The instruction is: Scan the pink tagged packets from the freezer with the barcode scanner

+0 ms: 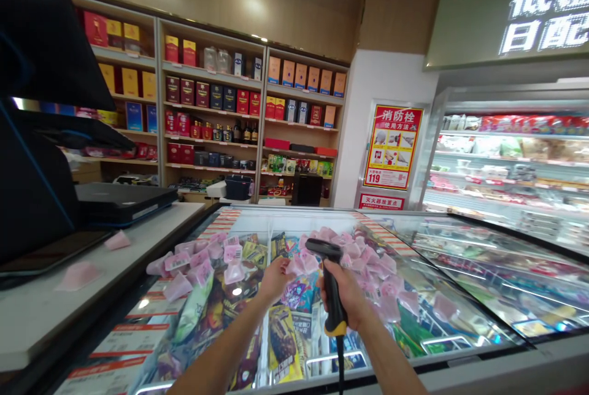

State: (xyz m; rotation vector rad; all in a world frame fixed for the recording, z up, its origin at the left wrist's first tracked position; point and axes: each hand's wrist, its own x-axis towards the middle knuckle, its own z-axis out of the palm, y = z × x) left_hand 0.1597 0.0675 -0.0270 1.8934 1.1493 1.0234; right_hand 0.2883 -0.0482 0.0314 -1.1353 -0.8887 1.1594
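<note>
My right hand is wrapped round the grip of a black and yellow barcode scanner, its head tilted up and its cable hanging down. Just left of the scanner, my left hand pinches a small pink plastic cup at its edge. More pink cups lie in a loose heap on the left of the freezer's glass top, some with barcode labels. To the right sits another heap of pink cups, partly behind my right hand.
Under the glass, the chest freezer holds packaged ice creams. A white counter with a dark checkout terminal and two pink cups stands at the left. Behind are shelves of boxed bottles; an open refrigerated case is at the right.
</note>
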